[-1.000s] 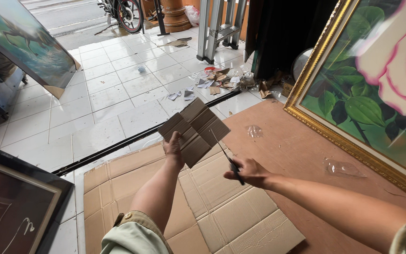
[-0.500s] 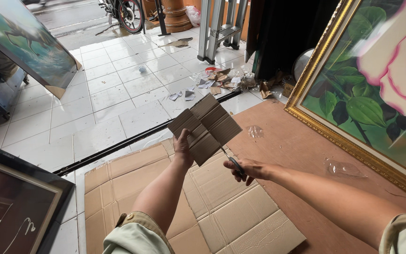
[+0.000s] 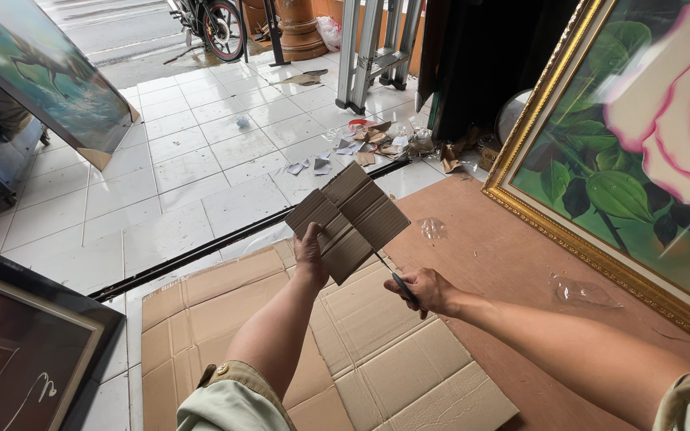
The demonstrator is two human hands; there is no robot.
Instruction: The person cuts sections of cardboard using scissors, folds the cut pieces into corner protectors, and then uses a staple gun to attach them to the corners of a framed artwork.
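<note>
My left hand [image 3: 311,250] holds up a creased piece of brown cardboard [image 3: 350,217] by its lower left edge, above the floor. My right hand [image 3: 422,289] grips a pair of scissors [image 3: 394,277] with dark handles; the blades reach up to the cardboard's lower right edge. Beneath both hands lies a large flattened cardboard sheet [image 3: 377,359] on the floor.
A gold-framed rose painting [image 3: 632,152] leans at the right on a brown board [image 3: 505,255]. Clear plastic scraps [image 3: 578,291] lie on that board. Cardboard and paper scraps [image 3: 369,140] litter the white tiles near a metal ladder [image 3: 373,48]. Framed pictures [image 3: 17,335] stand at left.
My left hand raised the cardboard piece slightly and shifted it right. My right hand brought the scissors from the piece's middle to its lower right edge.
</note>
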